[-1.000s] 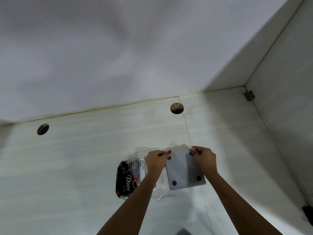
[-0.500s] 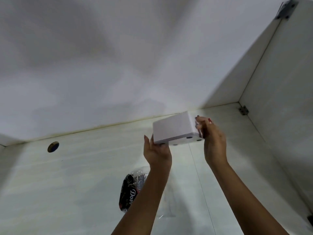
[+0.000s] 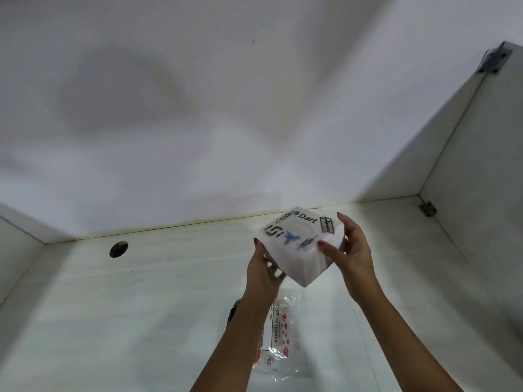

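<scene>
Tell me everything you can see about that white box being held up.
The white box is a squarish, flat-sided block, matte and smooth; plastic or card, I cannot tell. Its upturned face carries stickers: one reads "Dart", one is black with pale lettering, and some show blue shapes. It is tilted, one corner pointing down, in the air above the pale wood-look surface. The left hand cups it from below; the right hand grips its right side, thumb on the stickered face.
</scene>
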Available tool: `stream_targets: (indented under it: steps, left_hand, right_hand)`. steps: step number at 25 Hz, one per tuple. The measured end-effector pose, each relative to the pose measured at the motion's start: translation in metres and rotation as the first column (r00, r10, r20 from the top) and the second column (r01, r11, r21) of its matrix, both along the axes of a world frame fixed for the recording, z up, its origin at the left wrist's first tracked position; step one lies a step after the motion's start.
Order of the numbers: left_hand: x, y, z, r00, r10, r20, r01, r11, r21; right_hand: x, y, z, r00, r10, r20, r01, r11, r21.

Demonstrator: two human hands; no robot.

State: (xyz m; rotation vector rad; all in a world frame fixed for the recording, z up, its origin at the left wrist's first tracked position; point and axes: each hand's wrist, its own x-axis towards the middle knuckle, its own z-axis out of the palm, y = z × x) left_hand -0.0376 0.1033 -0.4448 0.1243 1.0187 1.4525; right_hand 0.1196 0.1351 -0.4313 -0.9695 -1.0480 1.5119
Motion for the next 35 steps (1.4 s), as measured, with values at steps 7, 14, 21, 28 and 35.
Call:
stream_targets:
  steps: [7, 14, 21, 28, 35]
  left_hand:
    - [-0.033, -0.013, -0.015, 0.954, -0.236, 0.185, 0.203, 0.962, 0.18]
    - [-0.057, 0.023, -0.057, 0.991, 0.017, 0.135, -0.016, 1.0, -0.005]
    - [-0.114, 0.085, -0.1, 0.904, -0.165, -0.394, 0.011, 0.931, -0.364]
    - [-0.148, 0.099, -0.133, 0.355, -0.364, -0.861, 0.257, 0.924, -0.285]
    - [-0.158, 0.116, -0.135, 0.228, -0.314, -0.922, 0.179, 0.944, -0.278]
  right_hand:
    - [-0.038, -0.004, -0.009, 0.984, 0.038, 0.172, -0.055, 0.994, 0.097]
    - [-0.098, 0.037, -0.044, 0.939, 0.304, 0.16, -0.185, 0.84, -0.509]
    - [-0.14, 0.109, -0.099, 0.903, 0.254, 0.346, -0.053, 0.866, -0.497]
    - [-0.162, 0.134, -0.138, 0.624, 0.175, 0.762, -0.051, 0.982, -0.184]
    - [-0.167, 0.153, -0.149, 0.619, 0.255, 0.743, -0.097, 0.963, -0.25]
